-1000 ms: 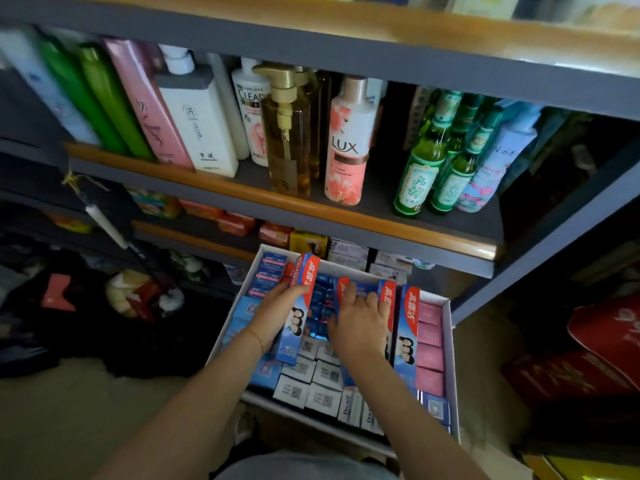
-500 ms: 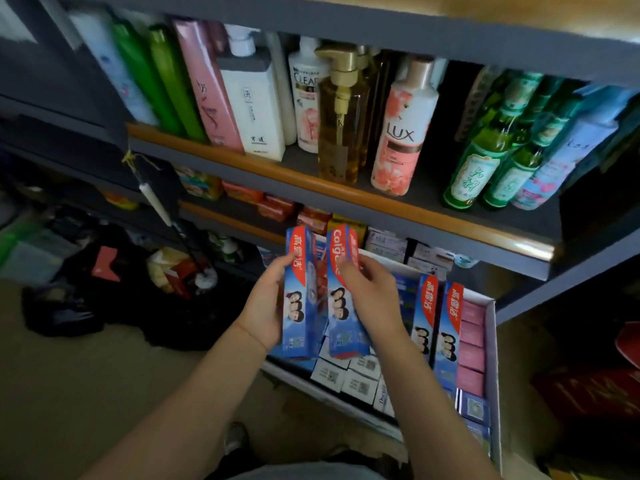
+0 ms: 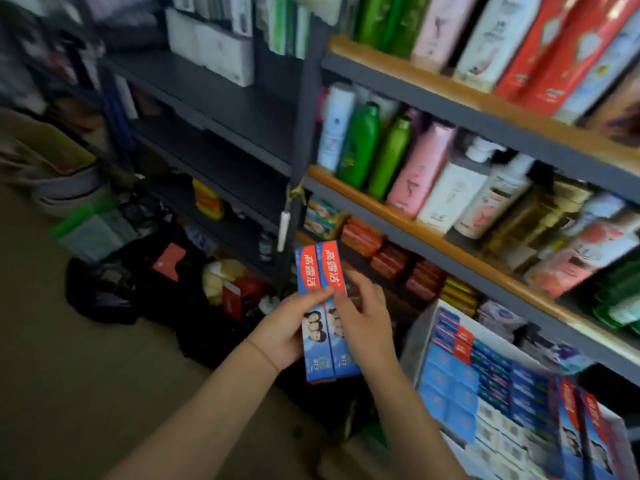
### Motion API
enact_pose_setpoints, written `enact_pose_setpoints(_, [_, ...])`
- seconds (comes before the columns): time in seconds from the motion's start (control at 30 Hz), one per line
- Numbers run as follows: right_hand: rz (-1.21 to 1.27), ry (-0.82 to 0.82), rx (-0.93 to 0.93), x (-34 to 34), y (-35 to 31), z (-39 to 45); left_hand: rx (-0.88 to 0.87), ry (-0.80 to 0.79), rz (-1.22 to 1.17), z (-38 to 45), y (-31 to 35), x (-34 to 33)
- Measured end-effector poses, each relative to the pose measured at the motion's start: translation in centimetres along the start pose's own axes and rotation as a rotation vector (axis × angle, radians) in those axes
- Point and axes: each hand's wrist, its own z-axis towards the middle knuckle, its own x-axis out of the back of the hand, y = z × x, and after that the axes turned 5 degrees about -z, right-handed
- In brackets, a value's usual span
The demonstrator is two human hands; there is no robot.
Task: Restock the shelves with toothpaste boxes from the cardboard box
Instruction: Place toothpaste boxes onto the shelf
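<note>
Your left hand (image 3: 282, 332) and right hand (image 3: 363, 318) each pinching one of two upright toothpaste boxes (image 3: 320, 299) pressed side by side, held out left of the cardboard box (image 3: 414, 336), in front of the dark shelves (image 3: 242, 109), bottles (image 3: 358, 143) up right.

A dark grey metal shelving unit (image 3: 221, 109) fills the upper middle of the frame, its boards mostly bare. A second rack with wooden-edged shelves (image 3: 408, 216) runs from the centre toward the right edge, crowded with upright bottles (image 3: 360, 147) (green, pink and white, all blurred). The floor (image 3: 69, 375) across the lower left is plain tan. Dark bags and loose clutter (image 3: 138, 289) lie heaped at the foot of the grey unit, left of centre. Light is dim and even.
</note>
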Motion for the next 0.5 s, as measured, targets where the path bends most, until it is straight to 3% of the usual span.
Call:
enact_pose_setpoints(0.23, [-0.21, -0.297, 0.15, -16.0, -8.0, 0.3, -0.197, 0.143, -0.151, -3.2, 10.7, 14.7])
enact_pose_setpoints(0.37, [-0.343, -0.398, 0.187, -21.3, -9.7, 1.5, -0.296, 0.244, -0.134, -3.0, 13.8, 18.7])
enact_pose_setpoints(0.5, [-0.346, -0.405, 0.11, -25.3, -9.3, 4.6, -0.28, 0.239, -0.224, -2.1, 15.6, 21.3])
